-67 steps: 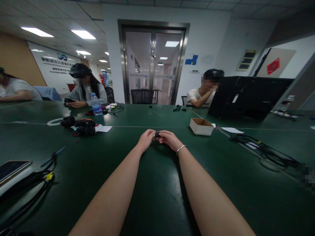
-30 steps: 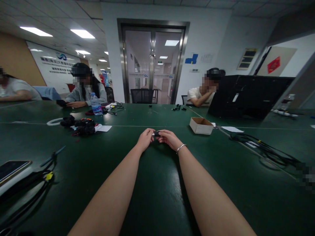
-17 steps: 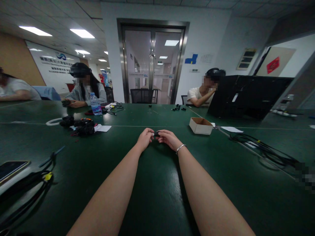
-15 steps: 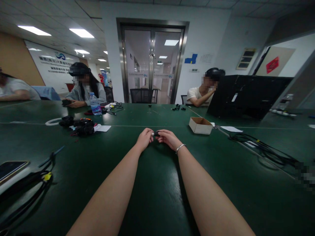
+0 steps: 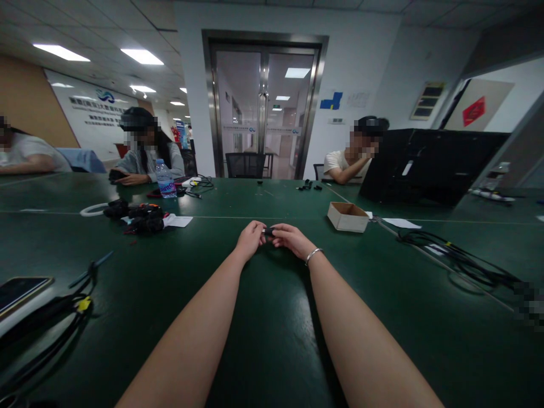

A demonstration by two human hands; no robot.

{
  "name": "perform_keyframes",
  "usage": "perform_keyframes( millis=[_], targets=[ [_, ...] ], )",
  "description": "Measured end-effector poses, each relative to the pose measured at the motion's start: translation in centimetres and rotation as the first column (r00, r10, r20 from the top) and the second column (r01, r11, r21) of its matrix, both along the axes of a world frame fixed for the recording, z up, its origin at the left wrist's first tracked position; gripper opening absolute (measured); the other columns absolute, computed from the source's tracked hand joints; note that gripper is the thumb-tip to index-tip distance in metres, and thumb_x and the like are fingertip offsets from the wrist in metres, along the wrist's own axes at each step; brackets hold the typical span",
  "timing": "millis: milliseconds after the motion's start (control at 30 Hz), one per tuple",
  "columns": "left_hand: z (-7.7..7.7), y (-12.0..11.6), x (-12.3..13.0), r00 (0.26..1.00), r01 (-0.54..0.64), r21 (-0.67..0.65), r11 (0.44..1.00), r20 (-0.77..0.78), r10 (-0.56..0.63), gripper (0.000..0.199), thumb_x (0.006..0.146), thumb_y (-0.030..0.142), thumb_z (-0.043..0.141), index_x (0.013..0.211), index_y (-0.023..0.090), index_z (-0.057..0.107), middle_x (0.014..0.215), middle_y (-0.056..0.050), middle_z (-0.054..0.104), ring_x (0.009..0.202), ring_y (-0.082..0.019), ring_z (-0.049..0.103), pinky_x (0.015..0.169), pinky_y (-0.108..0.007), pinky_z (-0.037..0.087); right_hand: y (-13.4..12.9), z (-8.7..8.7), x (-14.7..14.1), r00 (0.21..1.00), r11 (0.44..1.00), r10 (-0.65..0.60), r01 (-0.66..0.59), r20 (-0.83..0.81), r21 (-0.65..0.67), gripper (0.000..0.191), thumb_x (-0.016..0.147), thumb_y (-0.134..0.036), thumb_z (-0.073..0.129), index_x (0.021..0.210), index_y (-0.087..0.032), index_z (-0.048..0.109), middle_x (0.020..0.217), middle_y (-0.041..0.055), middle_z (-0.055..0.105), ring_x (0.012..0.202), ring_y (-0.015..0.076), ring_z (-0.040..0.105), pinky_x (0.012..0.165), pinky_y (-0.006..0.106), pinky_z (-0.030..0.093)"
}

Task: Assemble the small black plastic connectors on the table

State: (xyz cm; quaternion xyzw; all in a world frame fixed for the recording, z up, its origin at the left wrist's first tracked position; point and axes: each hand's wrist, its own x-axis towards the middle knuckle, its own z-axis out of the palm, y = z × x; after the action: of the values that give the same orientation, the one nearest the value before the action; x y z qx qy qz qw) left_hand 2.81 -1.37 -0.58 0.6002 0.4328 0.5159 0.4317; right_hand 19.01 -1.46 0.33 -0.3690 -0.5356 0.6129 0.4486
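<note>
Both my hands meet over the middle of the green table [image 5: 272, 317], around a small dark object [image 5: 268, 231] with a silvery part at its left end. My left hand [image 5: 250, 240] pinches the silvery end between thumb and fingers. From the other side, my right hand [image 5: 292, 238] grips the black end; a silver bangle circles that wrist. The object is too small to make out fully, and fingers hide part of it.
An open cardboard box [image 5: 347, 218] stands right of my hands. Black cables [image 5: 463, 260] lie at the right, more cables [image 5: 72, 317] and a phone [image 5: 21, 292] at the left. Beyond are black gear [image 5: 140, 217], a bottle [image 5: 165, 180], a monitor [image 5: 429, 167] and seated people.
My hands keep almost the same pose, with slightly less of the silvery part showing between them. The whole view has shifted very slightly.
</note>
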Motion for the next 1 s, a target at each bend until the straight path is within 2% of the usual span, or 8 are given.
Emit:
perform_keyframes(
  millis=[133,233,400,500,667,833,933,1000],
  targets=[
    [0.0,0.1,-0.4,0.997,-0.065,0.046,0.997,-0.037,0.066,0.026,0.084,0.039,0.046,0.081,0.016,0.057,0.051,0.004,0.048,0.047,-0.009,0.045,0.048,-0.02,0.034,0.2,-0.2,-0.3,0.985,0.992,0.061,-0.078,0.16,0.1,0.025,0.067,-0.013,0.076,0.087,-0.014,0.06,0.07,0.0005,0.064,0.055,0.0091,0.057,0.053,0.018,0.048],
    [-0.1,0.0,-0.4,0.993,-0.049,0.088,0.995,-0.099,0.057,0.032,0.081,0.048,0.05,0.079,0.017,0.058,0.055,0.003,0.049,0.052,-0.01,0.046,0.052,-0.02,0.035,0.3,-0.4,-0.6,0.967,0.98,0.045,-0.091,0.25,0.176,0.026,0.061,-0.012,0.077,0.081,-0.014,0.06,0.072,-0.0006,0.064,0.062,0.01,0.058,0.06,0.019,0.047],
    [-0.1,-0.3,-0.2,0.972,0.028,0.066,0.997,-0.233,-0.012,0.032,0.081,0.049,0.051,0.081,0.018,0.061,0.066,0.0,0.057,0.061,-0.012,0.051,0.057,-0.021,0.039,0.7,-1.0,-1.1,0.874,0.943,-0.207,0.058,0.44,0.329,0.021,0.058,-0.011,0.077,0.07,-0.014,0.059,0.069,-0.0021,0.061,0.065,0.0122,0.057,0.062,0.022,0.045],
    [-0.1,-0.5,-0.2,0.958,0.019,0.056,0.998,-0.286,-0.002,0.03,0.082,0.046,0.049,0.083,0.018,0.062,0.069,-0.001,0.059,0.063,-0.014,0.052,0.058,-0.022,0.039,0.8,-1.0,-1.6,0.85,0.924,-0.25,0.066,0.464,0.378,0.022,0.057,-0.01,0.075,0.071,-0.015,0.059,0.068,-0.0026,0.06,0.06,0.0107,0.055,0.054,0.019,0.044],
    [-0.1,-1.2,-0.1,0.954,-0.01,0.074,0.997,-0.298,0.032,0.03,0.083,0.046,0.047,0.083,0.019,0.06,0.072,-0.001,0.06,0.064,-0.014,0.051,0.059,-0.022,0.039,0.1,-0.8,-2.4,0.953,0.979,-0.096,0.039,0.286,0.2,0.033,0.066,-0.004,0.064,0.096,-0.016,0.055,0.065,-0.004,0.06,0.037,0.0064,0.048,0.034,0.016,0.04],
    [-0.1,-1.2,0.6,0.968,-0.076,0.006,0.997,-0.238,0.075,0.034,0.085,0.051,0.042,0.088,0.02,0.056,0.067,0.001,0.057,0.061,-0.014,0.052,0.059,-0.023,0.039,-0.7,-0.8,-2.5,0.981,0.986,-0.108,0.085,0.163,0.141,0.03,0.067,-0.006,0.065,0.09,-0.017,0.049,0.057,-0.0049,0.058,0.037,0.0091,0.053,0.034,0.016,0.044],
    [0.9,-1.2,0.8,0.955,-0.027,-0.088,0.996,-0.297,0.0,0.039,0.085,0.054,0.038,0.095,0.02,0.053,0.064,0.001,0.057,0.056,-0.015,0.053,0.056,-0.024,0.039,-1.1,-0.4,-2.1,0.972,0.982,-0.168,0.149,0.163,0.119,0.038,0.064,-0.019,0.075,0.084,-0.019,0.042,0.051,-0.0071,0.055,0.034,0.011,0.051,0.031,0.017,0.041],
    [2.6,-2.6,0.1,0.915,0.041,-0.141,0.989,-0.392,-0.094,0.041,0.081,0.056,0.044,0.095,0.019,0.056,0.063,-0.001,0.059,0.053,-0.017,0.054,0.054,-0.026,0.039,-1.7,-0.1,-1.2,0.971,0.985,-0.151,0.132,0.188,0.108,0.047,0.06,-0.029,0.08,0.082,-0.02,0.039,0.051,-0.0069,0.055,0.035,0.0122,0.052,0.031,0.018,0.041]
  ],
)
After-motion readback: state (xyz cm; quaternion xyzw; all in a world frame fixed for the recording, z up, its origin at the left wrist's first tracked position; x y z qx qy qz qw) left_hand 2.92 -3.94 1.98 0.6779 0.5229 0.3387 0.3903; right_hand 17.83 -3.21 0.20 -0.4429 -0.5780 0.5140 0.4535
